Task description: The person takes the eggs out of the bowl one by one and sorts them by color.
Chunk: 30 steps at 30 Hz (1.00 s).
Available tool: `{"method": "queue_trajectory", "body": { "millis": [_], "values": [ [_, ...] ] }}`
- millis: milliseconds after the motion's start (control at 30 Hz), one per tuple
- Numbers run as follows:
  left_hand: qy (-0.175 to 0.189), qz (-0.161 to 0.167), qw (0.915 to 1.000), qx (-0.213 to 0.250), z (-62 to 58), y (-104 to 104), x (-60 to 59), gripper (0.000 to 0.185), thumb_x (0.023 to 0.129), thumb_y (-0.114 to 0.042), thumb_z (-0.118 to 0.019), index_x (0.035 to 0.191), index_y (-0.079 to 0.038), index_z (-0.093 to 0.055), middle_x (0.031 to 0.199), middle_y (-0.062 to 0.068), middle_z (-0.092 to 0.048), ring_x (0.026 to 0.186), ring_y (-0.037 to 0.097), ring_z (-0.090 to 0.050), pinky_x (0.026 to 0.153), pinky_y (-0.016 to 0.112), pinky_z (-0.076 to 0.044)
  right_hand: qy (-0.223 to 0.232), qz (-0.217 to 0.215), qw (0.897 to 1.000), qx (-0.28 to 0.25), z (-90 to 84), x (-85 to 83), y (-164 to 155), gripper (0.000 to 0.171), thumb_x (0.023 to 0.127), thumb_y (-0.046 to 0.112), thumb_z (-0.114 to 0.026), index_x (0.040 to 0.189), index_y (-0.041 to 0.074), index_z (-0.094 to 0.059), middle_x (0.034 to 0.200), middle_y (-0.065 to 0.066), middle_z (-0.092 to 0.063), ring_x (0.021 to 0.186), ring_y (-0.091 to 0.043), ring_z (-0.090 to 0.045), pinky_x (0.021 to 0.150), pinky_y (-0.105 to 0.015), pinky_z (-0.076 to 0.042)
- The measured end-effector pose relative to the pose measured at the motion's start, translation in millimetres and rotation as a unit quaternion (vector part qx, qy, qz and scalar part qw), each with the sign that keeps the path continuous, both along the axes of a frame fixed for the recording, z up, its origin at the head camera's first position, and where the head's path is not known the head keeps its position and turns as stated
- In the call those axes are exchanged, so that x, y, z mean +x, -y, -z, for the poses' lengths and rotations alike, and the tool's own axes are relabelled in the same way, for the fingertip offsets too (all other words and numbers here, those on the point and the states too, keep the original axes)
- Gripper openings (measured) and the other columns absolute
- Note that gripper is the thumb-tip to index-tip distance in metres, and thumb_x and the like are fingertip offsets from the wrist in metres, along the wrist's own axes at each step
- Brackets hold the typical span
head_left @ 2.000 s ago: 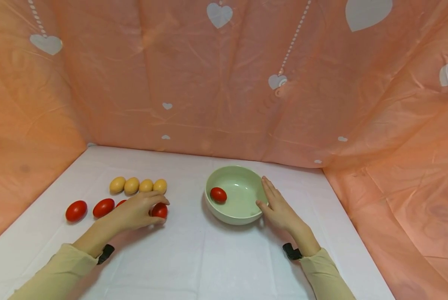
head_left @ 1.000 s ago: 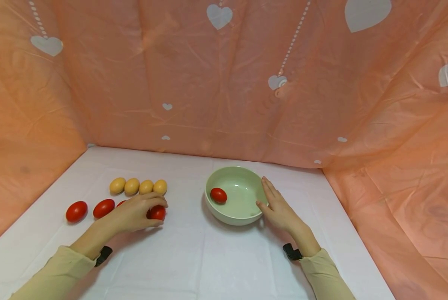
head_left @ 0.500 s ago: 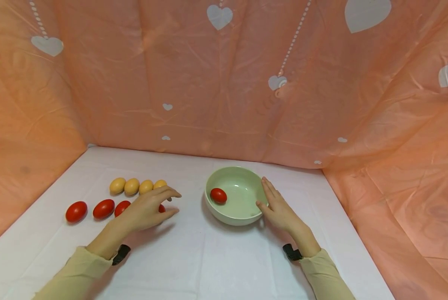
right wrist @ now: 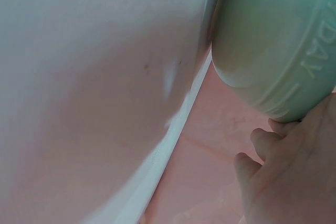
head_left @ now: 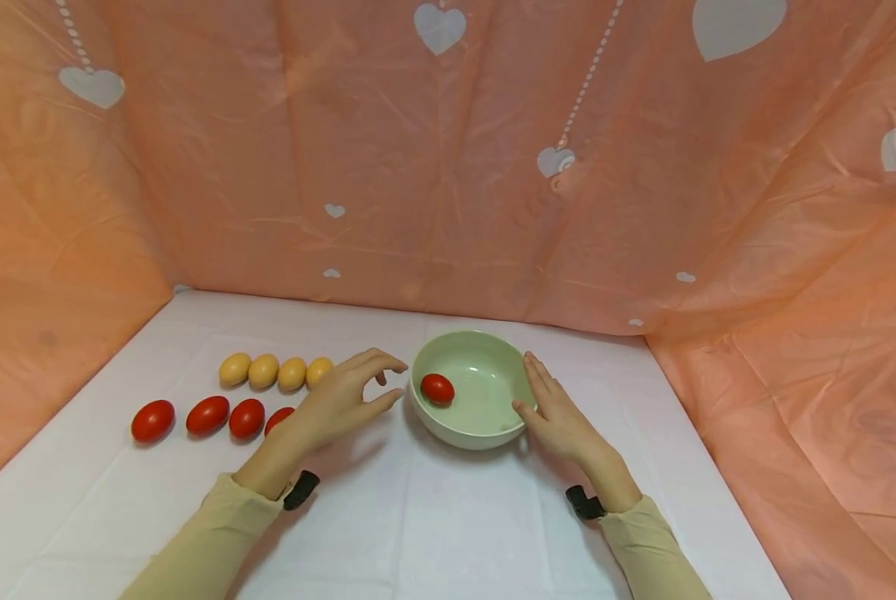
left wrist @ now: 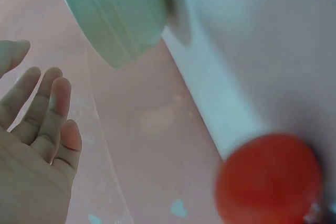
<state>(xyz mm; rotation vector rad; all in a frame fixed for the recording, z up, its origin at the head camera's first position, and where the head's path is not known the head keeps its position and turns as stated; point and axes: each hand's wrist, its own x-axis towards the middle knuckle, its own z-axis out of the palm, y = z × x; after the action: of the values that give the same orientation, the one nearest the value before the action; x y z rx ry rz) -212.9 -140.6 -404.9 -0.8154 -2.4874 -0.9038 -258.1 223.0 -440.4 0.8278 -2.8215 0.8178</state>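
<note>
A pale green bowl [head_left: 458, 435] stands on the white table [head_left: 417, 525] with one red egg [head_left: 437, 389] inside. My left hand [head_left: 387, 382] hovers just left of the bowl, fingers loosely spread and holding nothing. In the left wrist view the left hand [left wrist: 39, 108] shows straight fingers, with the bowl [left wrist: 113, 14] ahead and a red egg [left wrist: 268, 179] blurred below. The right hand [head_left: 539, 402] rests with straight fingers against the bowl's right side; the right wrist view shows the right hand [right wrist: 294, 177] touching the bowl's wall [right wrist: 273, 40].
Left of the bowl lie a row of red eggs [head_left: 207, 415], the rightmost one [head_left: 277, 419] partly behind my left wrist, and behind them a row of yellow eggs [head_left: 263, 372]. Pink sheeting with white hearts [head_left: 440, 29] walls in the back and both sides.
My left hand let go of the rightmost red egg on the table and moved right toward the bowl, empty. The right hand and the bowl have not moved.
</note>
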Motion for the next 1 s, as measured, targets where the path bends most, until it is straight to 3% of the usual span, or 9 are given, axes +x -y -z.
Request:
{"method": "queue_trajectory", "body": {
  "millis": [200,367,667,1000],
  "values": [
    [-0.012,0.020,0.9996,0.015,-1.5,-21.8,-13.3,0.032,0.092,-0.013,-0.079,0.123,-0.007,-0.071,0.117,0.000,-0.070,0.095,0.016,-0.064,0.081,0.035,-0.056,0.003,0.002,1.000,-0.003,0.1,0.3,-0.8,0.078,0.107,0.028,-0.053,0.164,-0.003,-0.011,0.172,-0.020,-0.011,0.157,-0.041,-0.015,0.123,-0.064,-0.015],
    [0.008,0.022,0.9997,0.009,1.0,-33.6,-25.5,0.032,0.093,-0.016,-0.079,0.123,-0.007,-0.070,0.116,0.004,-0.070,0.095,0.016,-0.063,0.079,0.035,-0.055,0.007,0.001,1.000,-0.004,-1.5,0.9,0.6,0.078,0.106,0.028,-0.054,0.165,-0.002,-0.011,0.172,-0.019,-0.011,0.157,-0.040,-0.015,0.123,-0.063,-0.016],
    [0.083,0.019,0.9947,-0.058,2.1,-43.0,-47.2,0.034,0.095,-0.015,-0.077,0.127,-0.007,-0.069,0.119,0.005,-0.068,0.099,0.019,-0.063,0.083,0.035,-0.055,0.002,0.003,1.000,-0.003,-2.3,0.5,0.1,0.078,0.106,0.028,-0.054,0.165,-0.002,-0.012,0.172,-0.020,-0.013,0.157,-0.041,-0.016,0.123,-0.064,-0.016],
    [0.070,0.039,0.9872,-0.138,0.4,-51.8,-63.2,0.034,0.092,-0.018,-0.080,0.122,-0.007,-0.071,0.118,0.006,-0.069,0.098,0.021,-0.066,0.095,0.040,-0.053,0.002,0.001,1.000,0.001,-1.3,-0.1,-0.8,0.078,0.106,0.028,-0.054,0.164,-0.002,-0.011,0.172,-0.020,-0.011,0.157,-0.041,-0.015,0.123,-0.063,-0.016]
  ]
}}
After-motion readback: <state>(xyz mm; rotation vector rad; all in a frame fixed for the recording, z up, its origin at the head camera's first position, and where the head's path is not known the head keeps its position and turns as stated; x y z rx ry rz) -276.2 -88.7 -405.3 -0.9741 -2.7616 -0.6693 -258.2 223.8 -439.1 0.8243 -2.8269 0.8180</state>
